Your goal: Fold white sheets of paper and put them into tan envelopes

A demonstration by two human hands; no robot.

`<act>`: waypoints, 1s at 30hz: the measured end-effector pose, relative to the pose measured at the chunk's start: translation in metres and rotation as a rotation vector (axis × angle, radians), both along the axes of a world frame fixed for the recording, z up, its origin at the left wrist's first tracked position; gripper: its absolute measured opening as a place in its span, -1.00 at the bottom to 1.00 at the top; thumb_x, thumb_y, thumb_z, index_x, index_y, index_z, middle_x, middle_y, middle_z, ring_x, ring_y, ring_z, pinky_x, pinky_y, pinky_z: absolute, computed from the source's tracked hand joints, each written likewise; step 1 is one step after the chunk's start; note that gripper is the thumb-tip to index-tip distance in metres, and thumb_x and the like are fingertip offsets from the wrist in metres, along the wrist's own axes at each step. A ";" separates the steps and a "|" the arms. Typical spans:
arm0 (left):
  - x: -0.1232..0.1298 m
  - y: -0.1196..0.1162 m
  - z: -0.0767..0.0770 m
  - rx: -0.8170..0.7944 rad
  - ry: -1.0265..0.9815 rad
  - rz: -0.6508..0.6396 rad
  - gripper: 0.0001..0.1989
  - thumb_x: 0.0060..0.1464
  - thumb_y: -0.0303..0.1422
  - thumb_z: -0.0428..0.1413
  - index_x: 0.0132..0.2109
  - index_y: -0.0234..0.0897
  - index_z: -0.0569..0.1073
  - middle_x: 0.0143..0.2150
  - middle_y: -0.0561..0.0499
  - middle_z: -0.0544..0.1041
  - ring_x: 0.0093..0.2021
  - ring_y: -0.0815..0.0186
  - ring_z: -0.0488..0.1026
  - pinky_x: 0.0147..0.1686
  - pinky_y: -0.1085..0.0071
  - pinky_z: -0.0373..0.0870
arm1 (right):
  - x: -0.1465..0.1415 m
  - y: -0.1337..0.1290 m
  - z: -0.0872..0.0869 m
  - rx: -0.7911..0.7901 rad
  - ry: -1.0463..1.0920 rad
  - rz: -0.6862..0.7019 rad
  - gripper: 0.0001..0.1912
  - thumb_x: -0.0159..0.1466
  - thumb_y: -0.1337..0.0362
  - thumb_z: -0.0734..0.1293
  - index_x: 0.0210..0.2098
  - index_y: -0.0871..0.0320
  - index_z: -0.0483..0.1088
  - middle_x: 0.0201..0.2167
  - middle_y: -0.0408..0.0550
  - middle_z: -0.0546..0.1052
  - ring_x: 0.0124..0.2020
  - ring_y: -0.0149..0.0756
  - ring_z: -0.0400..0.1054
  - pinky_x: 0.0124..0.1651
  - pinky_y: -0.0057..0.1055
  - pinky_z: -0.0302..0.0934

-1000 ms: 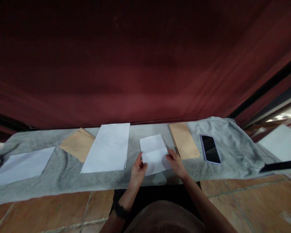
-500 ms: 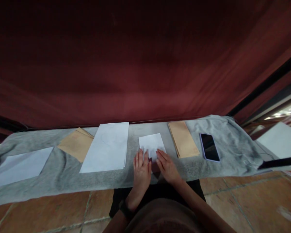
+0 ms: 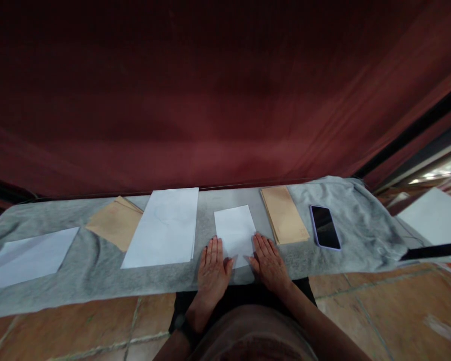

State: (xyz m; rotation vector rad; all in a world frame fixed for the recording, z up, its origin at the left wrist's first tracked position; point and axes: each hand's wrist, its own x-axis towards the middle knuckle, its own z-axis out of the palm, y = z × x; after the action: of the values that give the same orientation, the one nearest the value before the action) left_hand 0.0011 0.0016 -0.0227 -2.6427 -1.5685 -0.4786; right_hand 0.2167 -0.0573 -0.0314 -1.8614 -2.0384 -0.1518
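A small white paper, which looks folded, lies flat on the grey cloth in front of me. My left hand rests flat at its lower left edge, fingers stretched out and thumb touching the paper. On the opposite side my right hand lies flat with fingers extended, fingertips at the right edge. Neither hand grips anything. A stack of large white sheets is left of my left hand, and a stack of brown envelopes lies beyond my right hand.
More brown envelopes and another white sheet lie at the left. A phone rests right of the envelope stack. Behind the cloth-covered surface hangs a dark red curtain. A black bar stands out at the right.
My hands have moved apart, from on top of the small paper to its left and right edges. More of the paper's surface now shows.
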 end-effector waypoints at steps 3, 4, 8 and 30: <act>-0.008 0.006 -0.001 0.003 -0.044 0.010 -0.41 0.39 -0.21 -0.15 0.44 -0.41 0.13 0.44 -0.27 0.20 0.45 0.02 0.13 0.38 -0.01 0.14 | 0.003 -0.001 0.000 -0.011 0.043 -0.033 -0.37 0.50 0.13 0.13 0.45 0.32 0.02 0.40 0.23 0.21 0.40 0.00 0.14 0.42 -0.01 0.06; -0.007 0.010 -0.001 0.001 -0.061 0.013 -0.42 0.40 -0.23 -0.17 0.44 -0.43 0.13 0.44 -0.28 0.19 0.45 0.02 0.13 0.37 0.00 0.15 | 0.003 0.003 0.001 -0.009 0.071 -0.040 -0.39 0.50 0.15 0.11 0.45 0.31 0.04 0.39 0.23 0.22 0.40 0.00 0.14 0.41 0.00 0.07; 0.018 0.034 0.005 -0.048 -0.093 -0.080 -0.44 0.41 -0.32 -0.21 0.45 -0.43 0.09 0.47 -0.24 0.14 0.48 0.09 0.05 0.40 0.05 0.10 | -0.008 0.041 0.010 -0.027 0.196 0.017 -0.44 0.51 0.18 0.05 0.44 0.24 0.08 0.39 0.16 0.26 0.42 -0.06 0.10 0.40 0.03 0.10; 0.026 0.117 0.026 -0.631 -0.808 0.383 -0.69 0.09 -0.30 0.17 -0.02 -0.28 0.53 -0.33 -0.01 0.60 -0.28 0.20 0.56 -0.24 0.34 0.45 | 0.011 0.115 -0.024 0.106 0.307 -0.133 -0.48 0.43 0.31 0.09 0.33 0.31 0.24 0.29 0.24 0.38 0.35 -0.03 0.20 0.36 0.04 0.12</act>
State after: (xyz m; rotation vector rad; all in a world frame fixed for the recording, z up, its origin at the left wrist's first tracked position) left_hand 0.0274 0.1182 0.0036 -2.5250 -2.7786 -1.3220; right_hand 0.2281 0.0573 -0.0549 -1.8274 -1.6716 -0.0074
